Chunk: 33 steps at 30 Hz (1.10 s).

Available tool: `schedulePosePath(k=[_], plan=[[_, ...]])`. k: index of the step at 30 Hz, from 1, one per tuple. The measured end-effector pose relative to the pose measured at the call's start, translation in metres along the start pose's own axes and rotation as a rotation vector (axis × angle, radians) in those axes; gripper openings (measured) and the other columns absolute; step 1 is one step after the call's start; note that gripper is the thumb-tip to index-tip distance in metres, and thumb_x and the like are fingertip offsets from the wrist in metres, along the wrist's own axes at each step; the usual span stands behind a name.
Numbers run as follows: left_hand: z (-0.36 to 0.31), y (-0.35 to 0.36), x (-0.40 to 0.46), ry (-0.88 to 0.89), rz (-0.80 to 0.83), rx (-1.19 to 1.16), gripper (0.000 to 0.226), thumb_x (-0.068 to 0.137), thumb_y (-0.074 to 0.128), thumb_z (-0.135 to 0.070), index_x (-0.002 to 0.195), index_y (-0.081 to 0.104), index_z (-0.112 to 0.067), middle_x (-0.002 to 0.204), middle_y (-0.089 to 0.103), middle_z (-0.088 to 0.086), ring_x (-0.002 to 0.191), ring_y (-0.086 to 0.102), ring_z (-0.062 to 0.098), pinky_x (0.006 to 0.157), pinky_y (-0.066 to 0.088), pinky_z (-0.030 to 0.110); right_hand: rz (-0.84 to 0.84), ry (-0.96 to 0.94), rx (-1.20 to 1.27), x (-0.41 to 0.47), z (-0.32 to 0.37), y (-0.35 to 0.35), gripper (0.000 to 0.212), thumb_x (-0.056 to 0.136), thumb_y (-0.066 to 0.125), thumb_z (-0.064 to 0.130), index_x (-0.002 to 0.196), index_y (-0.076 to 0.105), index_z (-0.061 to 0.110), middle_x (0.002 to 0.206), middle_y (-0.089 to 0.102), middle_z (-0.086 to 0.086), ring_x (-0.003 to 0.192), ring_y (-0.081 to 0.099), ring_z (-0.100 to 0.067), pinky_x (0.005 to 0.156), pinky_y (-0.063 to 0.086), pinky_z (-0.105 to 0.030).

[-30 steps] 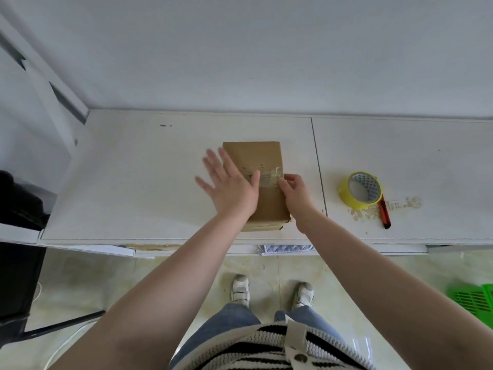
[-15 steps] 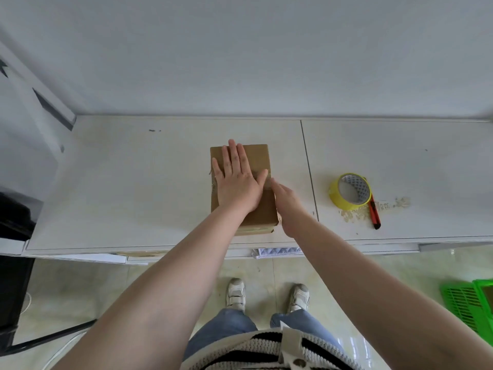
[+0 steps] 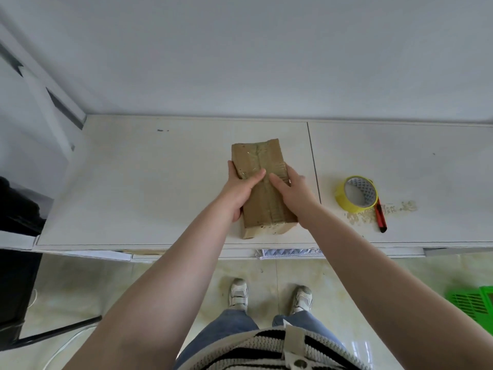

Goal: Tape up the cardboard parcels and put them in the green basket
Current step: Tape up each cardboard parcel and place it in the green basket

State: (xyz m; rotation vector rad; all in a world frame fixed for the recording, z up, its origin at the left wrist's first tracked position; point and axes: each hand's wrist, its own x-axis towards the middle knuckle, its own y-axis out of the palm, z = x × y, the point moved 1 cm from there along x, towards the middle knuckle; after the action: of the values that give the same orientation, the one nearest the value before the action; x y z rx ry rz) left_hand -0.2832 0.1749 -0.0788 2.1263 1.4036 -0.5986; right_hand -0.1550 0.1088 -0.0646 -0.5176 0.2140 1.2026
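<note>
Both hands — left hand (image 3: 238,188), right hand (image 3: 291,188) — grip the taped cardboard parcel (image 3: 262,188); no readable writing on it.

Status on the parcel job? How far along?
Done: clear tape runs along the cardboard parcel top seam. In hand: left hand and right hand grip its sides, near end lifted off the table. Left: carry it to the green basket on the floor.

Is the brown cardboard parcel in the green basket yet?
No. The brown cardboard parcel is over the white table, gripped by both hands.
</note>
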Motion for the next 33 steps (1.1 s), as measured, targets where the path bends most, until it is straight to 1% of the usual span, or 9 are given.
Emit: schedulePosePath(k=[4, 9, 13, 17, 19, 22, 26, 30, 33], plan=[[0.001, 0.001, 0.002, 0.000, -0.011, -0.008, 0.071, 0.088, 0.073, -0.031, 0.143, 0.028, -0.030, 0.129, 0.061, 0.005, 0.107, 0.065, 0.023, 0.085, 0.057, 0.041, 0.050, -0.080, 0.092, 0.002, -0.004, 0.005, 0.038, 0.102, 0.048, 0.023, 0.140, 0.045, 0.021, 0.112, 0.064, 0.008, 0.102, 0.063, -0.010, 0.074, 0.054, -0.019], [-0.002, 0.000, -0.001, 0.018, 0.013, -0.009, 0.060, 0.090, 0.069, -0.024, 0.139, 0.034, -0.025, 0.128, 0.061, 0.009, 0.108, 0.065, 0.026, 0.083, 0.056, 0.042, 0.062, -0.064, 0.111, 0.004, -0.005, 0.004, 0.040, 0.101, 0.048, 0.024, 0.141, 0.045, 0.024, 0.121, 0.064, 0.004, 0.109, 0.062, -0.012, 0.087, 0.052, -0.029], [-0.001, -0.032, -0.007, -0.059, 0.149, -0.246, 0.056, 0.092, 0.062, -0.033, 0.142, 0.046, -0.014, 0.125, 0.065, 0.012, 0.097, 0.070, 0.023, 0.070, 0.060, 0.037, 0.049, 0.056, 0.204, 0.001, -0.002, -0.014, 0.053, 0.094, 0.052, 0.054, 0.144, 0.042, 0.040, 0.137, 0.051, 0.014, 0.117, 0.049, -0.002, 0.099, 0.036, -0.030], [0.007, -0.048, -0.010, -0.016, 0.325, -0.427, 0.091, 0.069, 0.078, -0.054, 0.145, 0.046, -0.015, 0.138, 0.057, 0.013, 0.124, 0.056, 0.029, 0.096, 0.053, 0.048, 0.167, 0.180, 0.323, -0.006, -0.006, -0.023, 0.066, 0.080, 0.062, 0.061, 0.137, 0.050, 0.030, 0.126, 0.065, 0.002, 0.112, 0.064, -0.019, 0.100, 0.049, -0.040], [0.008, -0.046, -0.008, -0.023, 0.365, -0.399, 0.103, 0.057, 0.086, -0.058, 0.144, 0.048, -0.017, 0.140, 0.055, 0.013, 0.126, 0.055, 0.030, 0.099, 0.051, 0.048, 0.286, 0.232, 0.464, -0.011, -0.005, -0.022, 0.059, 0.077, 0.065, 0.055, 0.126, 0.059, 0.021, 0.113, 0.072, -0.003, 0.097, 0.070, -0.021, 0.084, 0.058, -0.035], [0.006, -0.044, -0.006, -0.004, 0.335, -0.277, 0.082, 0.074, 0.068, -0.064, 0.141, 0.051, -0.018, 0.136, 0.060, 0.011, 0.122, 0.059, 0.028, 0.092, 0.055, 0.043, 0.278, 0.258, 0.582, -0.015, -0.006, -0.024, 0.058, 0.076, 0.070, 0.047, 0.124, 0.061, 0.017, 0.108, 0.073, -0.005, 0.086, 0.072, -0.019, 0.068, 0.058, -0.030], [-0.003, -0.040, 0.001, 0.153, 0.020, -0.081, 0.046, 0.097, 0.055, -0.040, 0.139, 0.052, -0.020, 0.127, 0.066, -0.001, 0.118, 0.061, 0.018, 0.099, 0.048, 0.037, 0.119, 0.169, 0.601, -0.015, -0.010, -0.032, 0.046, 0.082, 0.072, 0.035, 0.125, 0.059, 0.025, 0.106, 0.074, -0.001, 0.089, 0.073, -0.017, 0.067, 0.058, -0.031], [-0.015, -0.009, -0.015, 0.097, 0.127, 0.092, 0.054, 0.087, 0.052, -0.065, 0.126, 0.061, -0.029, 0.121, 0.069, -0.008, 0.115, 0.063, 0.011, 0.091, 0.050, 0.028, 0.034, 0.086, 0.561, -0.023, -0.014, -0.031, 0.039, 0.087, 0.070, 0.032, 0.124, 0.057, 0.030, 0.108, 0.074, -0.001, 0.096, 0.072, -0.021, 0.075, 0.059, -0.037], [-0.015, 0.017, -0.024, 0.194, 0.098, 0.183, 0.056, 0.084, 0.064, -0.051, 0.129, 0.055, -0.019, 0.112, 0.071, -0.004, 0.102, 0.068, 0.009, 0.087, 0.051, 0.031, -0.033, 0.048, 0.527, -0.033, -0.014, -0.036, 0.029, 0.091, 0.064, 0.041, 0.119, 0.061, 0.034, 0.107, 0.074, 0.000, 0.097, 0.071, -0.020, 0.079, 0.059, -0.041]])
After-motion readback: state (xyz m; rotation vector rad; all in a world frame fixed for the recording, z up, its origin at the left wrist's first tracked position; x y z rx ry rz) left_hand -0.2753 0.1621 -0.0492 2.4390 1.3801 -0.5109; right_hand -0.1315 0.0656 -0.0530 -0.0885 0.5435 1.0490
